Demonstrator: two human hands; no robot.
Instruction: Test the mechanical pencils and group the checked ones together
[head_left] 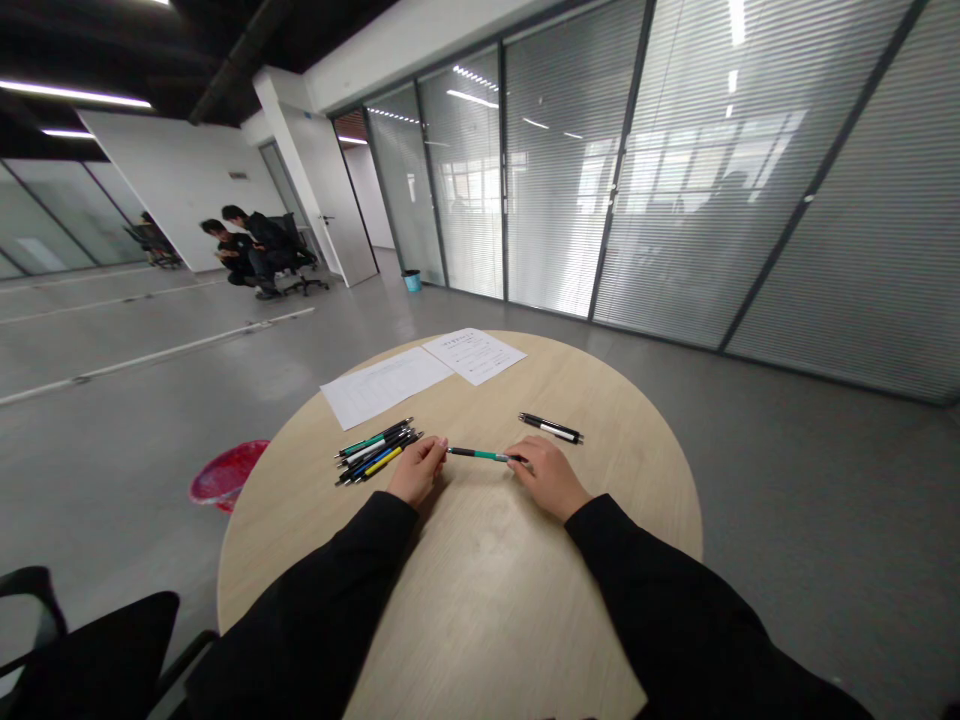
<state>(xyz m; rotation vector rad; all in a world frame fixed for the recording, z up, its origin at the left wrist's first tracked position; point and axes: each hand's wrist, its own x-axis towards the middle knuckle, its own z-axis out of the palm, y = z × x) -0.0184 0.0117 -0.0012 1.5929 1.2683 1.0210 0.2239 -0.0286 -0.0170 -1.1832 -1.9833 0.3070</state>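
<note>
- The green pen (480,454) lies on the table (517,590), mid-surface, between the hands.
- The right hand (547,478): fingers curled, tips at the pen's end; grip unconfirmed.
- The left hand (416,470): loosely curled, just beside the pen's tip; contact cannot be told.
- The pen bundle (375,450) lies at the table's left, the black pen (550,428) at its right, the papers (474,355) at its far edge.

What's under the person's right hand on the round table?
The right hand rests over the end of a green-and-black pen on the pale wooden tabletop; the pen's covered end and anything beneath the palm are hidden.
</note>
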